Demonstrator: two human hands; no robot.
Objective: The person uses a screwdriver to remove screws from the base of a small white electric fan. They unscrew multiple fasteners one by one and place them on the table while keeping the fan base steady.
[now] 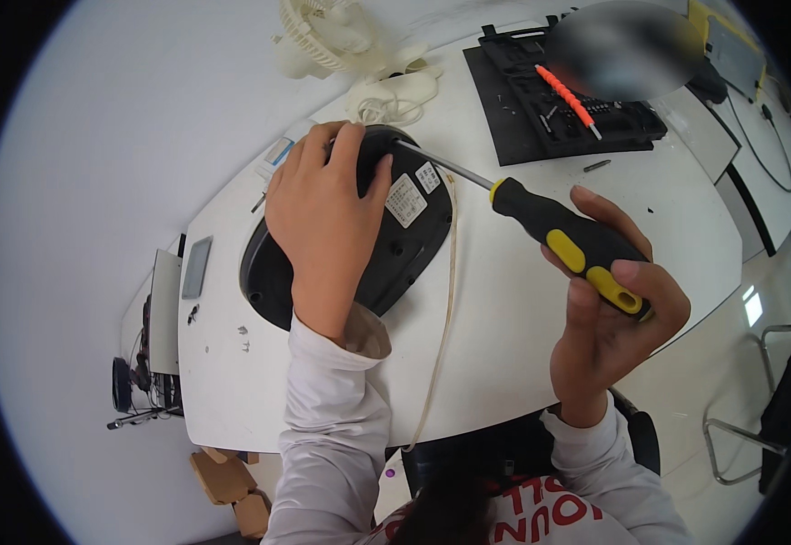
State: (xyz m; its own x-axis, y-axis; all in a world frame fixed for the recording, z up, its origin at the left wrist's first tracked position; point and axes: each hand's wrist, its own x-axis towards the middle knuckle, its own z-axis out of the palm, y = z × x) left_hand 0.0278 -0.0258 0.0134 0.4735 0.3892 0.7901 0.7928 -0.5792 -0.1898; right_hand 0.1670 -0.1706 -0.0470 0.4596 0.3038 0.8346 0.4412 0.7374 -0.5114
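A black oval appliance base (382, 250) with white labels lies on the white table, its underside up and a pale cable running from it toward the table's front edge. Across its far left part rests my left hand (327, 204), fingers spread and bent over the rim, pressing on it. My right hand (618, 295) grips the black and yellow handle of a screwdriver (563, 232). The screwdriver's shaft slants to the left, and its tip meets the base near a hole at the far end. Whether a screw sits under the tip I cannot tell.
Beyond the base stand a cream fan (327, 36) and a coiled white cord (395, 100). At the far right an orange-red pen-like tool (568, 98) lies on an open black toolkit (527, 113). A loose bit (597, 165), small screws (244, 338) and a phone-like slab (197, 268) lie about.
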